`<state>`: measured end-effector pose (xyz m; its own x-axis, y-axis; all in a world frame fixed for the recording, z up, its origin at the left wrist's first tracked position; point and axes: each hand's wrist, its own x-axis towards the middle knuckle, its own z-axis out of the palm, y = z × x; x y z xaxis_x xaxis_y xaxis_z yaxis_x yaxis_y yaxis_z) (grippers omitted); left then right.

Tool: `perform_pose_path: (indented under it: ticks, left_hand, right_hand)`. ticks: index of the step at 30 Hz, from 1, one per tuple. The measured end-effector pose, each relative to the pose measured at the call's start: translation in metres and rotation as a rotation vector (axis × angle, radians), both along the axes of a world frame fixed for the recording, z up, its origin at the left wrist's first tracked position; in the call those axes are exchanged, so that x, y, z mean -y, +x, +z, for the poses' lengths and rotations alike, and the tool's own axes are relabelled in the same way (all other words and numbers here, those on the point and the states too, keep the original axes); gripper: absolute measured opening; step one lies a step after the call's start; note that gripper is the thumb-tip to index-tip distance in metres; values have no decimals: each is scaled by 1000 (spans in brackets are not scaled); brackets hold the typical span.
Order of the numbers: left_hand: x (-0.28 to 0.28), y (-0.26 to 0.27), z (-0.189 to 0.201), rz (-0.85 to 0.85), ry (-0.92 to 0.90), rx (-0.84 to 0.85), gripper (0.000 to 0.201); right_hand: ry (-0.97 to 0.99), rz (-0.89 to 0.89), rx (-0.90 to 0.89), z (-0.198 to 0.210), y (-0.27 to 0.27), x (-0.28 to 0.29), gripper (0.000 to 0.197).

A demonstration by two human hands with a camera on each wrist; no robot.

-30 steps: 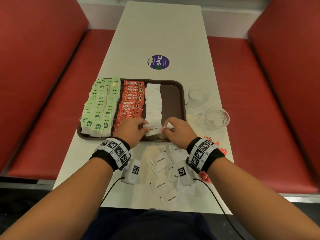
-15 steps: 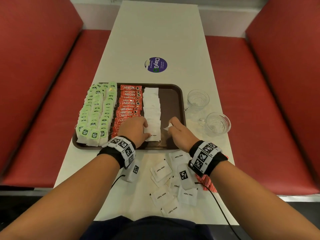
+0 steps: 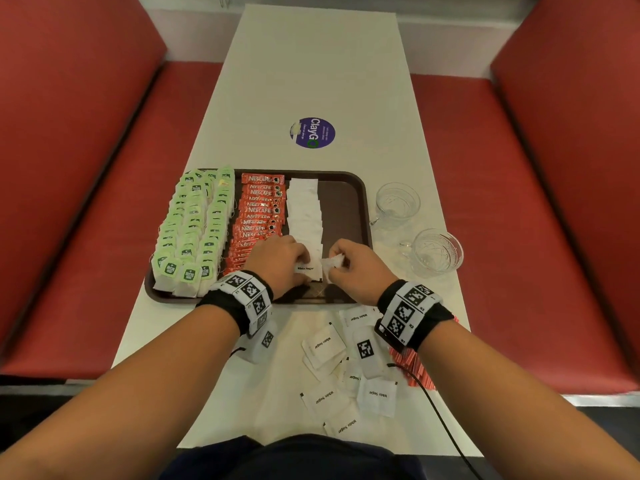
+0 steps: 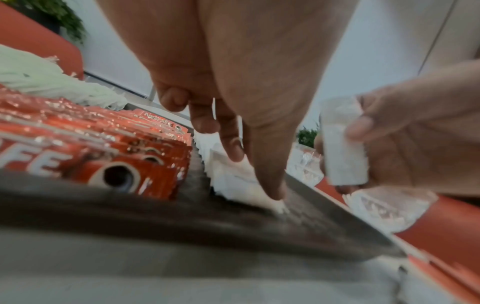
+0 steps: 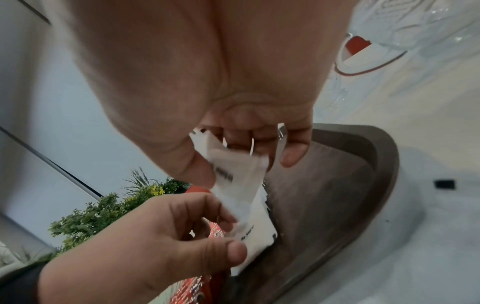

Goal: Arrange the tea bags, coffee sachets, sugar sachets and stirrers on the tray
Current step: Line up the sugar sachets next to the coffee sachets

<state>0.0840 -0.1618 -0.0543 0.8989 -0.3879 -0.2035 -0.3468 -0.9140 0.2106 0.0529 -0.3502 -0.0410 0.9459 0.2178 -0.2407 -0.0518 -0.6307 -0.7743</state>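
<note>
While L hand [image 3: 278, 259] presses sugar row [image 3: 304, 209], R hand [image 3: 353, 268] pinches sachet [image 3: 333, 263].

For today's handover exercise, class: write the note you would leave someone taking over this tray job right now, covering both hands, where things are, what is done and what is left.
Left hand: fingers press the nearest sachet of the white sugar row on the tray.
Right hand: pinches one sugar sachet just above the tray's near end.
Done: tea bags and coffee sachets lie in rows on the tray.
Left: loose sugar sachets on the table and red stirrers by the right wrist; the tray's right strip is bare.
</note>
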Motion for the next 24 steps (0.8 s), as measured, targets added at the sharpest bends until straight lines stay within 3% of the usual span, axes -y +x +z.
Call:
perform_pose_path:
  ticks: [4,7,12,15,19,24]
  left_hand:
    - [-4,-6,9,36,-243,-137,49]
    - [-5,-9,13,26,-310,-118,32]
    - [-10,-6,15,80,-411,-140,10]
    - [-12,-4,13,110,-349,-148,9]
    - [-12,-1,7,146,-131,-179,18]
    - [-13,-6,-4,215,-31,-77,21]
  right_hand:
    - [74,-110,36,-1,2,1,21]
    - [99,-151,7,1,2,-2,22]
    - [68,-75,-130,-1,1,-5,18]
    - [-14,-7,-157,-6,0,-7,10]
    - [-237,12,-99,-18,5,-5,3]
    - [-417,126,-137,-19,8,-7,24]
